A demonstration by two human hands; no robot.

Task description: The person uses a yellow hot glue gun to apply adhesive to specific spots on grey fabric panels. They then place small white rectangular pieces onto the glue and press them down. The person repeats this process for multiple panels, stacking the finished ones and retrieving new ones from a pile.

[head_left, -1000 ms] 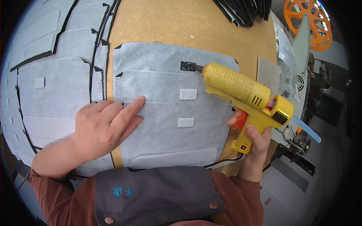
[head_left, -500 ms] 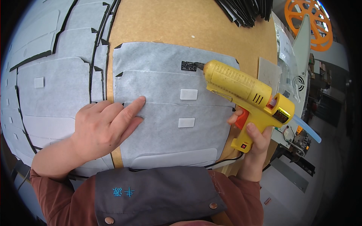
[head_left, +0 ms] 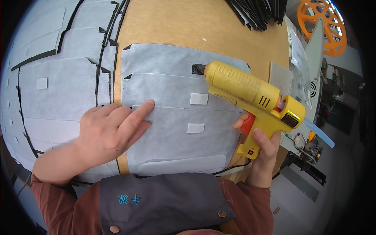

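Note:
My right hand (head_left: 267, 148) grips a yellow hot glue gun (head_left: 243, 84) by its handle, a finger at the red trigger. The gun's tip covers part of a small black rectangular patch (head_left: 197, 69) on a layered grey-white fabric panel (head_left: 164, 129). Whether the tip touches the patch cannot be seen. Below it on the panel sit an upper white rectangular piece (head_left: 199, 98) and a lower white rectangular piece (head_left: 196, 128). With its index finger stretched out and the others partly curled, my left hand (head_left: 107, 127) rests on the panel's left side, holding nothing.
Similar stacked panels (head_left: 58, 98) with black edges cover the left side. A brown board (head_left: 164, 23) lies underneath, with a bundle of black-edged pieces (head_left: 256, 13) at its far right. A machine with an orange reel (head_left: 321, 27) stands to the right. The gun's black cord (head_left: 233, 167) runs near me.
The glue gun has shifted slightly left, its tip moving from the black patch's right end further over it. The left hand stays in place on the panel; the whole view shifts a little.

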